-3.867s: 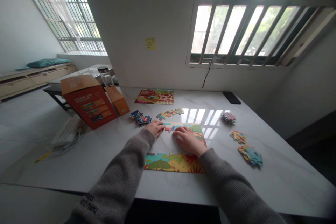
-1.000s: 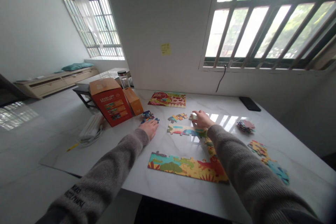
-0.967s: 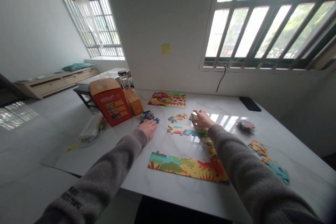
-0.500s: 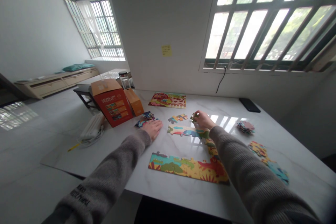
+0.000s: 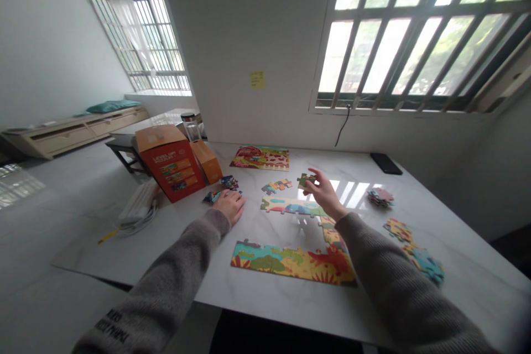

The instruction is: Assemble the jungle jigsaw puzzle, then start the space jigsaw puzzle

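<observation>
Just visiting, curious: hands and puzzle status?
Right grip at green piece, hold unclear. Left grip at dark pieces. Puzzle partly joined, partly behind right wrist.

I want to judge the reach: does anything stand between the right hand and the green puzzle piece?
No, nothing visible does: the right hand has its fingers at the green puzzle piece. The loose orange-and-yellow pieces lie on that piece's left, away from the hand.
</observation>
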{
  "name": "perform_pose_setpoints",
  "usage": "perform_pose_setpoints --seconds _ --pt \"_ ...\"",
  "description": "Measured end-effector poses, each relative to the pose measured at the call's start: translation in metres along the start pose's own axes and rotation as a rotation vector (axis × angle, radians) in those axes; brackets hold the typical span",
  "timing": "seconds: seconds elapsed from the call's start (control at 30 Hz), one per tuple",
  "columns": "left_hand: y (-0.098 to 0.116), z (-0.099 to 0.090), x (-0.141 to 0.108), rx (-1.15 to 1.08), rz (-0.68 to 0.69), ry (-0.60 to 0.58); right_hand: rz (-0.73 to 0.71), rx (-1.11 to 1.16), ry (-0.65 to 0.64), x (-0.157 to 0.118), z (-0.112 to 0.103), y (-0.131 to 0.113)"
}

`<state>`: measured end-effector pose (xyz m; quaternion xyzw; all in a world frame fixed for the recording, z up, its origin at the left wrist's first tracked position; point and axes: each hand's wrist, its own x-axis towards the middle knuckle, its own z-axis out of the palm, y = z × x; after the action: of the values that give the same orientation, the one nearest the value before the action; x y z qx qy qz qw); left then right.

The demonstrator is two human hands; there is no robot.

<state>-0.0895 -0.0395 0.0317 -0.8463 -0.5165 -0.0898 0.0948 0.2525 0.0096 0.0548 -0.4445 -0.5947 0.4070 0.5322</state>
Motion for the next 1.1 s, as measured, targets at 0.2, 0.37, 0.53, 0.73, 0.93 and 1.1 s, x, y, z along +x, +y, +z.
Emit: perform_pose_setpoints --seconds 0.2,0.37,0.53,0.73,0.93,1.1 --pt "0.054 -0.016 0.019 -0.658 -0.113 0.204 0.041 0.263 0.048 -0.053 0.028 -0.019" --pt "0.108 -0.016 0.031 -1.205 -0.139 0.271 0.073 0.257 0.072 -0.084 0.041 -0.036" --pt "0.130 -0.007 0.030 -1.245 -0.121 0.382 -0.009 0.220 0.090 -0.097 0.047 -0.036" --pt "0.121 0.001 0.033 -1.398 -0.244 0.505 -0.005 0.072 -0.009 -0.102 0.053 -0.017" --pt "0.116 0.000 0.029 -1.289 -0.177 0.429 0.158 0.317 -0.064 -0.103 0.055 -0.015" --pt "0.115 -0.004 0.022 -0.971 0.063 0.380 0.227 0.415 -0.012 -0.101 0.052 -0.012"
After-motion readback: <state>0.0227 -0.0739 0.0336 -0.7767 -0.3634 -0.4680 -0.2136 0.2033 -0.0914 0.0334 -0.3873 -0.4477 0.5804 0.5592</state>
